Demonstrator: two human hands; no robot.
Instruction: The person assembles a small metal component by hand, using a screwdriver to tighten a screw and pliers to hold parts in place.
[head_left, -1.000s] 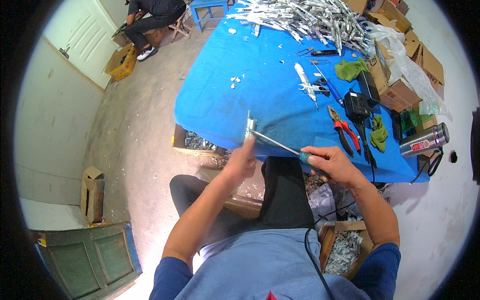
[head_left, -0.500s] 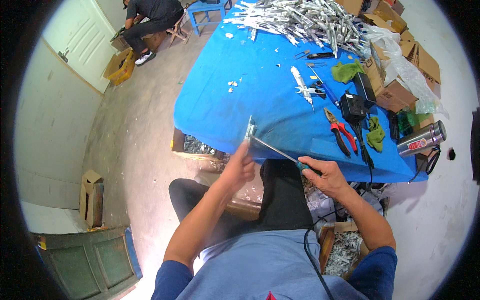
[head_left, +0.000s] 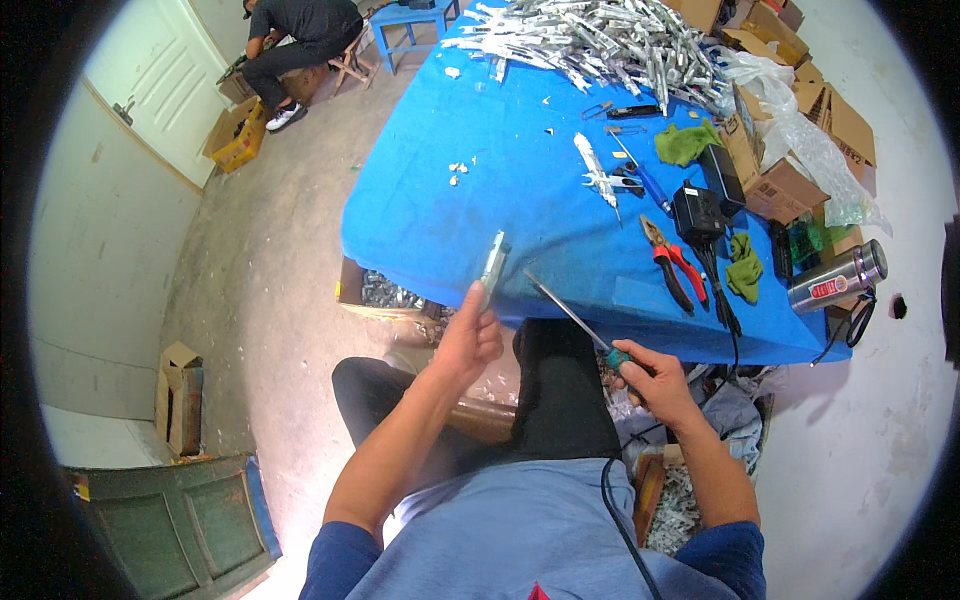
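Workshop; blue-covered desk (head_left: 395, 215) bears heaped slim silvery parts (head_left: 610, 45) and red-handled pliers (head_left: 686, 272); teal-handled screwdriver (head_left: 618, 358) in right hand (head_left: 652, 382); cardboard box (head_left: 350, 283) of small pieces (head_left: 388, 290) below; bare concrete floor (head_left: 265, 260); another person (head_left: 300, 45) seated near yellow crate (head_left: 238, 153).

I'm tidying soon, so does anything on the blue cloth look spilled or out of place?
A few small whitish scraps lie loose toward the left of the blue tablecloth, apart from the heaped silvery-white parts, seemingly stray debris.

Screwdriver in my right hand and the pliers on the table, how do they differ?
The screwdriver is in your right hand; the pliers lie on the blue cloth. The screwdriver has one teal handle; the pliers have two, red and black. Both have metal ends.
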